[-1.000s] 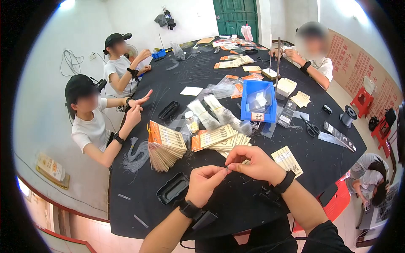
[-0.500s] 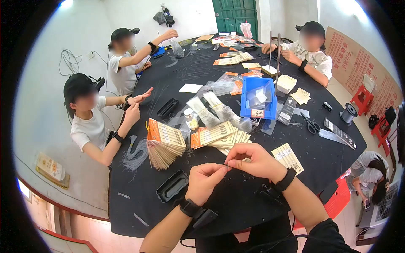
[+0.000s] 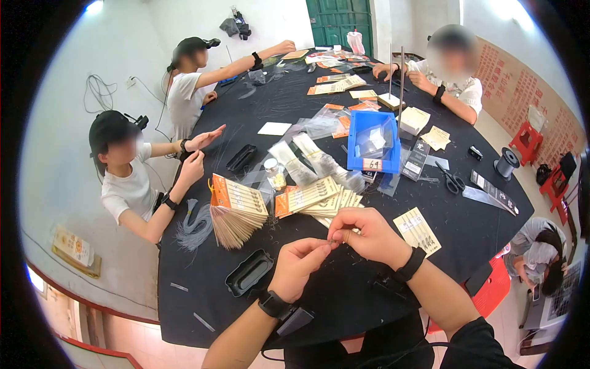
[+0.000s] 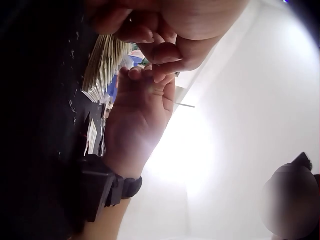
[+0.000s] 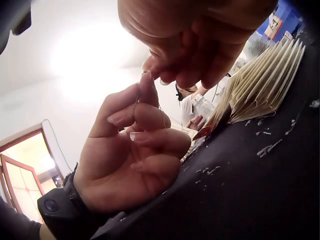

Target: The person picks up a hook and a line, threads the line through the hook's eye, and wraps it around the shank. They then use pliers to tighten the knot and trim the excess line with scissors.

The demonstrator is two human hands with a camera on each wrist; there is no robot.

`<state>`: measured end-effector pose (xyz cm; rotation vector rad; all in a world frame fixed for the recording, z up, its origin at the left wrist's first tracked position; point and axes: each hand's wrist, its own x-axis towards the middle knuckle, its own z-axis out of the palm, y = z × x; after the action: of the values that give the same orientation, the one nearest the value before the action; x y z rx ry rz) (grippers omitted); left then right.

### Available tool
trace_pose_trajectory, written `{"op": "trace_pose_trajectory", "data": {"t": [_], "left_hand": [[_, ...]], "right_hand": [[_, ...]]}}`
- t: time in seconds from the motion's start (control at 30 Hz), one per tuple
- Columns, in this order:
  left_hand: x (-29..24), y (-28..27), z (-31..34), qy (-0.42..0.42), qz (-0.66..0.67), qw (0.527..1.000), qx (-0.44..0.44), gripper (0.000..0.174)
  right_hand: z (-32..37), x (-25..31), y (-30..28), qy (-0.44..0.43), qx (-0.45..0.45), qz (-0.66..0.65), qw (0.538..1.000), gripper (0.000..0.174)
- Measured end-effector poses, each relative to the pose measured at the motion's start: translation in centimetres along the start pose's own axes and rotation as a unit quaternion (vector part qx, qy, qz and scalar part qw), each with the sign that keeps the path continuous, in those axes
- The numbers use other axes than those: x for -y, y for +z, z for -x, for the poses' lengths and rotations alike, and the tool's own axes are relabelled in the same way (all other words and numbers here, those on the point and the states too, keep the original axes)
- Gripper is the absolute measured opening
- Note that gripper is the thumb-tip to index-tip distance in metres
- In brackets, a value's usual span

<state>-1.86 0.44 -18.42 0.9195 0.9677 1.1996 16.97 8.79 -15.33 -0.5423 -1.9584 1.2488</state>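
Swung out straight over the far table, a colleague's arm (image 3: 236,71) now reaches well beyond its place of a second ago, while our own two hands have barely shifted. At the near edge, our left hand (image 3: 297,264) and right hand (image 3: 372,237) meet fingertip to fingertip above the black tablecloth (image 3: 344,307). Our left thumb and forefinger pinch a thin line (image 5: 136,100), and the right pair appears to pinch it at the same spot; whatever else sits between the tips is too small to make out. Strands run down from that meeting point across our curled left fingers, seen from the right wrist. Below lies an open black tray (image 3: 250,273); beyond stands a fan of cards (image 3: 236,215).

Done well, we judge, this fine work asks us to hold the left pinch steady and let the right make the small moves. Light, even tension should keep the strands from crossing; slack could slip or tangle. Raised hands help too, keeping the line off the clippings (image 5: 270,148) strewn across the cloth.
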Motion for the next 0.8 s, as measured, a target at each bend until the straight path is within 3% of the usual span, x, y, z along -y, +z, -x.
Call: {"op": "trace_pose_trajectory", "data": {"t": [0.5,0.8], "left_hand": [[0.3,0.8,-0.1,0.086,-0.143,0.984,-0.061,0.016],[-0.8,1.5,0.4,0.043,-0.036,0.997,-0.057,0.015]], "right_hand": [[0.1,-0.5,0.4,-0.045,-0.044,0.084,0.994,0.003],[-0.1,-0.6,-0.1,-0.022,0.007,-0.009,1.0,0.007]]}}
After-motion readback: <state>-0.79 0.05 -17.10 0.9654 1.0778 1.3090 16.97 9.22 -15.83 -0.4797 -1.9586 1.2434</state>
